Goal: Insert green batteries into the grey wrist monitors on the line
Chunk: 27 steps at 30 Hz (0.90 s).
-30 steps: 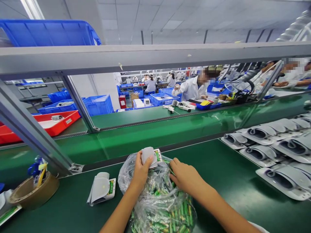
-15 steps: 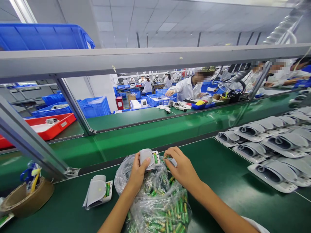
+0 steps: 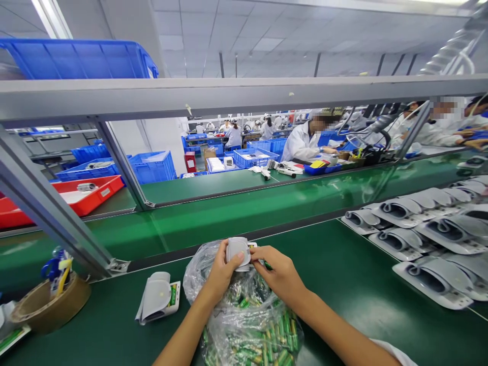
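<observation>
My left hand (image 3: 224,269) grips a wrist blood pressure monitor (image 3: 238,250) by its curled grey cuff, thumb on top. At the monitor's right end, the fingers of my right hand (image 3: 275,272) are pinched against the battery compartment. A green battery (image 3: 268,265) shows in part under those fingers; the fingertips hide most of the compartment. Below both hands sits a clear plastic bag (image 3: 229,325) full of loose green-and-gold batteries (image 3: 280,330). Left of the bag, a second monitor (image 3: 157,297) lies on the green table with green batteries in its compartment.
Rows of grey-cuffed monitors (image 3: 434,274) stand at the right. A tape roll (image 3: 51,305) holding scissors and a yellow tool is at the left. A metal frame post (image 3: 122,168) and crossbar (image 3: 244,96) rise ahead. Across the green belt (image 3: 213,211), a person in white (image 3: 301,142) works.
My right hand has moved left, carrying a battery from beside the monitor to its compartment. My left hand keeps hold of the monitor. The whole view has shifted slightly.
</observation>
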### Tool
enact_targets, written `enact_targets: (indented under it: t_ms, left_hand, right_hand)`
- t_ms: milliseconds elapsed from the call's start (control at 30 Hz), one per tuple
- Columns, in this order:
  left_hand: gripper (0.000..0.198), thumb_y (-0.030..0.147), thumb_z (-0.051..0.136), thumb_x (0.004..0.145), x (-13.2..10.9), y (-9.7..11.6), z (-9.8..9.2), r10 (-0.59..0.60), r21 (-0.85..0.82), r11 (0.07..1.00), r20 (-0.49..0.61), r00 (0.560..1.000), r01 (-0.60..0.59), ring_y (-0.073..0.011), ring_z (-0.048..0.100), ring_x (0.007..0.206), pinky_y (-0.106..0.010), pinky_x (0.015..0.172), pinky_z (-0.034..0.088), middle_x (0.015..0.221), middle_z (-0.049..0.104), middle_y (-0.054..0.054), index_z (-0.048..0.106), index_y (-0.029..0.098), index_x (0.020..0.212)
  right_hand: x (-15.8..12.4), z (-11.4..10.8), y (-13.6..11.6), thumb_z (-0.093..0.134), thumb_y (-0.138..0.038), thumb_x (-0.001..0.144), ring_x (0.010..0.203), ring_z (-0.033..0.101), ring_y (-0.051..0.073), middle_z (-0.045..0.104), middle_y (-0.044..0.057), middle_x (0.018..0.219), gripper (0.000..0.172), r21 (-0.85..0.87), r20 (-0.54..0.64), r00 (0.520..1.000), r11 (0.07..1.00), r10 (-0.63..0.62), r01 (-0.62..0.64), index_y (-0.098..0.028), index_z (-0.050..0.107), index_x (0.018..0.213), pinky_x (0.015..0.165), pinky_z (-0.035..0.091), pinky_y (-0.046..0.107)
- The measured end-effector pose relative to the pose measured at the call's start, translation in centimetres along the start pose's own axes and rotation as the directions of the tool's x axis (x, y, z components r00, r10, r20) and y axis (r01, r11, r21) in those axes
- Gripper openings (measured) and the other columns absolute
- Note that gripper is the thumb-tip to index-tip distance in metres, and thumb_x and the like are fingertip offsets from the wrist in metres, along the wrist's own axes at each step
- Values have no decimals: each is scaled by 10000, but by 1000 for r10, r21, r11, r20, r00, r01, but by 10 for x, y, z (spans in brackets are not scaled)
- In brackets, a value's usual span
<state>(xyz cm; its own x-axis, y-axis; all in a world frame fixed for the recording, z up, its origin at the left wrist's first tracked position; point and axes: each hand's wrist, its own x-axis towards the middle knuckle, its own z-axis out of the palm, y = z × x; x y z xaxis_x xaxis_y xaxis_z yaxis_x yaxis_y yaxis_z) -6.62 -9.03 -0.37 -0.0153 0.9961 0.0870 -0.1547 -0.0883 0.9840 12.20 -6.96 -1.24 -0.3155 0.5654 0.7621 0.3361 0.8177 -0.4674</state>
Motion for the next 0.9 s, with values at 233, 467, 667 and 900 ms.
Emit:
enact_targets:
  t_ms: [233,467,667,900]
  left_hand:
    - [620,570,802,775,1,0,0,1,-32,999,-59,998,-3,-280,635,1135,-367,1006,476,1205,695,-96,595,203,1230]
    - [668,609,779,781,0,0,-3,-24,-1,1000,-61,998,24,-284,622,1147,-353,962,488,1253,669,-105,572,206,1272]
    - [600,601,753,806,-3,6,-6,-23,56,998,26,999,22,-276,625,1070,-352,947,494,1152,687,-77,601,208,1233]
    - [585,578,757,819,-2,0,-8,-1,93,996,53,999,-3,-300,618,1139,-368,999,483,1195,702,-84,643,204,1254]
  right_hand:
    - [6,-4,1,552,-195,1050,1123,729,243,807,88,1149,196,-141,157,985,985,-71,94,-245,736,1093,951,600,438]
    - [6,-6,0,603,-218,1023,1178,666,286,782,92,1193,160,-130,145,988,989,-45,64,-247,758,1048,1024,577,536]
    - [2,4,-1,709,-291,852,1053,727,229,568,172,1470,725,330,222,844,777,488,-537,-244,456,1530,847,665,400]
    - [3,12,-11,736,-320,759,803,717,187,731,40,1003,527,490,332,716,536,614,-687,-227,563,1248,748,619,337]
